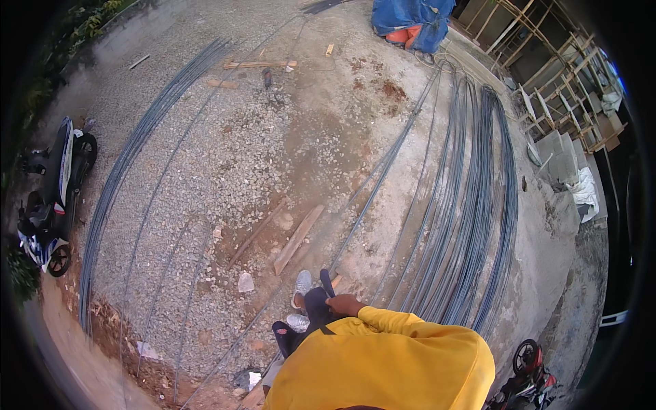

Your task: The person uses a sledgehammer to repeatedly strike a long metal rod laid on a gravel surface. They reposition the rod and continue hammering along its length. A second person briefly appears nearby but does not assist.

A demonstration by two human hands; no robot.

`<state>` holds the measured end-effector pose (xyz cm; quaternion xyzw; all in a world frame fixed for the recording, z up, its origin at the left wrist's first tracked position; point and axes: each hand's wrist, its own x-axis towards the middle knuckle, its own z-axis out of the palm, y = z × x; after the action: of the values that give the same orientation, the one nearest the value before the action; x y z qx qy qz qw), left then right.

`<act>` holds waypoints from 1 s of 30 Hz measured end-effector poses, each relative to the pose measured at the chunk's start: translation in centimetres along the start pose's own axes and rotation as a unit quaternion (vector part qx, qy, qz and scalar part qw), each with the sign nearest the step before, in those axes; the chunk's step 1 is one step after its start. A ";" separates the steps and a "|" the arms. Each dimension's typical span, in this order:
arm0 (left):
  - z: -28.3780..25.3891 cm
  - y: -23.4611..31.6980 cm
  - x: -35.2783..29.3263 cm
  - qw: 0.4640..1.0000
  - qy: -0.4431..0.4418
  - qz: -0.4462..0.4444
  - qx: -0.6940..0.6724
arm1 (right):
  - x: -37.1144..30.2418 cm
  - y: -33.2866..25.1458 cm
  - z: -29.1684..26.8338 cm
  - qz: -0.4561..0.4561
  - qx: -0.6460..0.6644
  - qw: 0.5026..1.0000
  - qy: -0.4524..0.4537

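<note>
Yellow cloth: long-sleeved top (389, 362), worn by the person, nearest item, filling the lower middle.
Right hand (345, 305): bare, extended from the yellow cuff, fingers bent towards dark trousers (316, 307) and just beside a dark narrow piece (326, 281); whether the fingers pinch it or merely rest there cannot be told.
Left hand: out of sight; state of its fingers cannot be told.
Dark narrow piece: directly ahead of the right hand, its kind unclear.
Trousers: small red mark low on the left, too small to read.
Shoes (301, 283): pale grey, on stony ground.
Red motorcycle (534, 378): lower right, partly cut off.
Wooden plank (298, 239): lying on gravel ahead of the shoes.
Steel bars, right bundle (468, 205): long, grey-blue, bent over at the far end.
Steel bars, left bundle (130, 150): long, curving in view.
White-and-dark motorcycle (58, 184): far left; markings illegible.
Blue tarpaulin (420, 24): top, over something orange-red.
</note>
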<state>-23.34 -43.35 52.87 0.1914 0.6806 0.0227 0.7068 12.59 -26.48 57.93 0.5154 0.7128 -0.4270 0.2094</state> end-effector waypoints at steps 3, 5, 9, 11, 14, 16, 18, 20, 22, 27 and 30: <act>0.6 -1.8 -1.1 0.999 0.012 0.010 -0.033 | -1.9 -1.0 0.7 -0.085 0.032 0.992 -0.084; 0.7 -3.4 -2.0 0.998 0.018 0.022 -0.052 | -3.2 -2.0 1.1 -0.187 0.088 0.966 -0.154; 0.5 -7.4 -5.1 0.996 0.025 0.022 -0.080 | -5.4 -4.2 2.1 -0.185 0.087 0.963 -0.175; 0.4 -9.7 -6.9 0.995 0.024 0.006 -0.097 | -5.9 -5.0 2.7 -0.178 0.107 0.967 -0.149; 0.5 -11.9 -9.0 0.992 0.021 -0.024 -0.123 | -5.8 -5.6 3.3 -0.179 0.109 0.969 -0.129; 0.7 -12.4 -10.1 0.989 0.015 -0.045 -0.140 | -5.5 -5.8 3.1 -0.161 0.137 0.963 -0.168; 0.9 -12.1 -10.9 0.986 0.009 -0.063 -0.156 | -5.2 -6.0 2.4 -0.125 0.177 0.956 -0.198; 1.2 -11.2 -11.3 0.983 0.000 -0.080 -0.168 | -5.0 -6.1 1.5 -0.139 0.172 0.953 -0.206; 1.6 -10.2 -11.3 0.979 -0.013 -0.095 -0.181 | -4.5 -6.0 0.4 -0.106 0.180 0.953 -0.222; 2.9 -8.0 -10.1 0.969 -0.039 -0.107 -0.219 | -2.7 -4.4 -1.0 -0.033 0.238 0.941 -0.240; 3.5 -7.1 -10.1 0.960 -0.059 -0.119 -0.247 | -1.7 -3.2 -1.1 -0.083 0.214 0.937 -0.263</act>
<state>-22.28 -53.70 60.40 -0.0704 0.6287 0.0941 0.7687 10.48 -26.91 61.06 0.3564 0.5640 -0.7059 0.2380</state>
